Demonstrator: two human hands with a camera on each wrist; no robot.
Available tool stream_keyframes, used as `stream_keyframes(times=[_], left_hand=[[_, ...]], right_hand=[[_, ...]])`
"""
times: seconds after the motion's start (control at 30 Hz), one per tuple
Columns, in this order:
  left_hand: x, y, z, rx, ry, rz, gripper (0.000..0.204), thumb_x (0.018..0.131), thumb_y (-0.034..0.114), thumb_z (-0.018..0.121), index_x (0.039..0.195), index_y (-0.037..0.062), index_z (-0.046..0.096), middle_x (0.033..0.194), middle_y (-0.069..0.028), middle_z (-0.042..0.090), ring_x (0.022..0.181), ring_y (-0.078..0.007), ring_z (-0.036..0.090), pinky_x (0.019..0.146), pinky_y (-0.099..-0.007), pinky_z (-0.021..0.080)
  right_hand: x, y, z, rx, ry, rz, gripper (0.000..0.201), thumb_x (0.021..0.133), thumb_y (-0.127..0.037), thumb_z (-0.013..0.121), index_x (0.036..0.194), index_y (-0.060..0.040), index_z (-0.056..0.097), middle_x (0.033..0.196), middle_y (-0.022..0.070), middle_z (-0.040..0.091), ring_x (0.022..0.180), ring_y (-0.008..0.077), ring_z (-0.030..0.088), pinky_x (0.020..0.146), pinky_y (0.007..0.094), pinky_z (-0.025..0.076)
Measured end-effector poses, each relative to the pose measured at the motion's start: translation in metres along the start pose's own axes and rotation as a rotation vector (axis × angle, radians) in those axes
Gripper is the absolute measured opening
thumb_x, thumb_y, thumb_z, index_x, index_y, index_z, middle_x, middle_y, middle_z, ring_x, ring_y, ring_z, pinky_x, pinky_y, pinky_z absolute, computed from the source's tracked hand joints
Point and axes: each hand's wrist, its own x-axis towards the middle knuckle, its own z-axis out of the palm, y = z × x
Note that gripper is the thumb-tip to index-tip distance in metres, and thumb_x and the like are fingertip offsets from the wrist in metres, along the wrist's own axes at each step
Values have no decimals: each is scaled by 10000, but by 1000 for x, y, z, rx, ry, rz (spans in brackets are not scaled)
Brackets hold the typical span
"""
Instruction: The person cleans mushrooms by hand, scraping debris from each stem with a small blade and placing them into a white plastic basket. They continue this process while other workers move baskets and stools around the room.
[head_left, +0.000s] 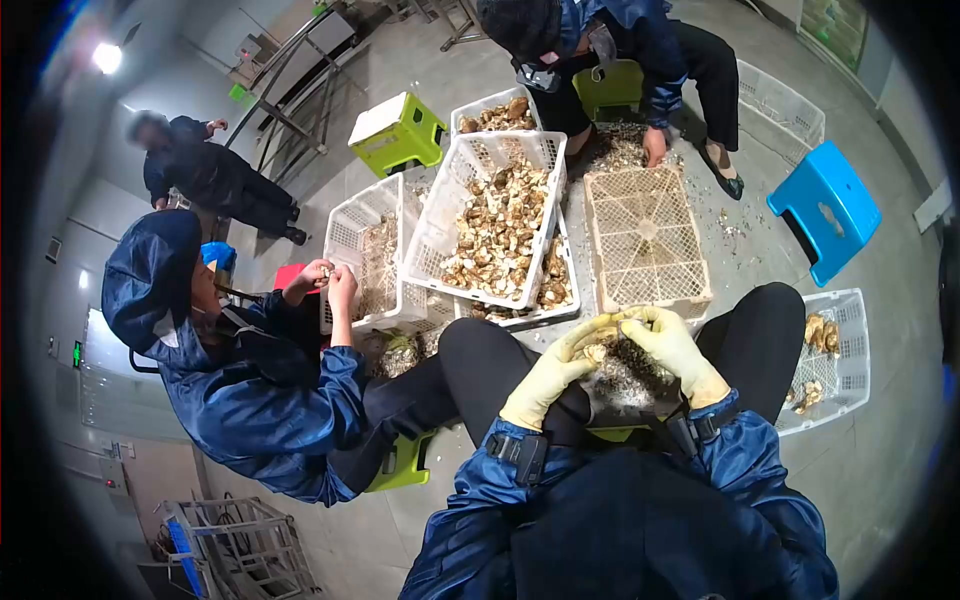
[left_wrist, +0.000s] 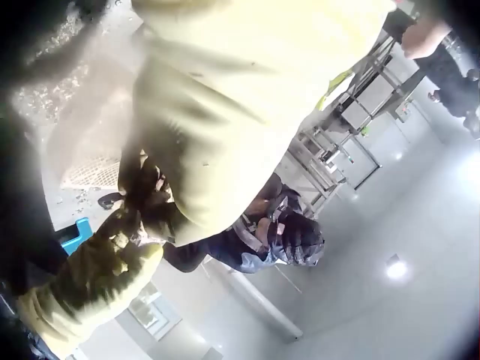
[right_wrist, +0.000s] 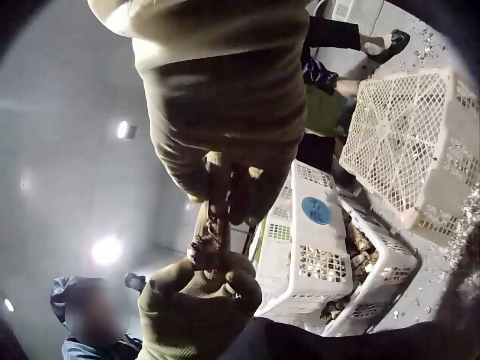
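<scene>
The left hand and right hand, both in yellow gloves, meet fingertip to fingertip above the lap. Between them is a small brown piece: the left's thumb and fingers pinch its lower end in the right wrist view, and the right's fingers curl narrowly on its upper end. It is too dim there to tell its exact shape. A pale bit shows beside the left's fingers.

Clock directions run from the hands in the head view. At 6 o'clock, just below, lies a heap of scraps. Between 12 and 1 an upturned crate stands near; between 10 and 11 a white crate holds many mushrooms. At 3 is another crate with brown and pale clumps, at 2 a blue stool. Seated people are at 9 and 12.
</scene>
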Motion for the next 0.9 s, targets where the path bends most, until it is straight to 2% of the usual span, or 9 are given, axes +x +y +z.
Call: stream_keyframes(times=[0.13,0.23,0.3,0.37,0.43,0.53,0.73,0.83,0.9], left_hand=[[3,-11,-8,-109,-20,2,722,869,117,679,1496,13,335,1424,-155,489,1324,-222,460,1097,-307,355],[0,-8,1,-90,102,6,695,853,52,629,1484,-13,344,1414,-174,496,1312,-240,474,1088,-322,373],[2,0,10,-108,126,2,670,868,58,628,1471,-33,352,1400,-184,506,1281,-247,505,1078,-332,391],[5,-13,4,-65,149,27,612,910,68,629,1458,-27,373,1374,-173,536,1251,-247,536,1043,-321,435],[4,-11,12,-91,170,17,622,902,49,641,1455,-37,370,1356,-169,550,1234,-233,547,1043,-313,440],[3,-19,8,-152,132,-8,641,878,6,654,1450,-51,370,1331,-162,569,1213,-216,565,1040,-300,442],[0,-12,10,-143,24,-39,716,813,30,679,1449,-61,364,1347,-170,558,1216,-228,567,1021,-302,457],[0,-8,13,-91,72,-76,677,847,62,655,1448,-61,367,1357,-168,551,1220,-223,564,1011,-293,459],[4,-2,26,-137,137,-120,655,840,40,616,1445,-48,380,1268,-128,583,995,-137,589,857,-244,490]], right_hand=[[-1,-9,0,76,25,26,275,911,-170,660,1104,25,676,983,53,705,882,104,627,797,246,504],[-2,-9,5,238,-191,-18,299,936,-158,646,1168,30,658,1055,79,706,924,109,636,833,245,507],[-4,-5,4,211,-258,-107,382,924,-213,671,1229,13,631,1045,68,713,936,116,637,841,251,501],[-11,-9,-2,-34,-178,-93,413,914,-235,685,1258,-16,622,1044,91,712,942,139,641,848,266,502],[-16,-19,-4,25,-270,-127,417,900,-237,698,1259,-39,626,1047,107,705,946,163,646,864,287,507],[-15,-6,5,18,-195,-313,397,881,-225,708,1221,-31,641,944,90,711,849,161,647,766,298,517],[-29,-32,-13,-104,-233,-115,294,887,-230,662,1112,-44,700,861,64,720,747,142,637,685,292,512],[-21,-20,-9,-224,-181,-205,290,889,-218,666,1109,-31,696,897,95,724,767,143,647,697,299,523],[-16,-4,-1,-71,-62,-156,296,868,-200,684,1099,-15,689,906,147,721,795,207,670,754,333,530]])
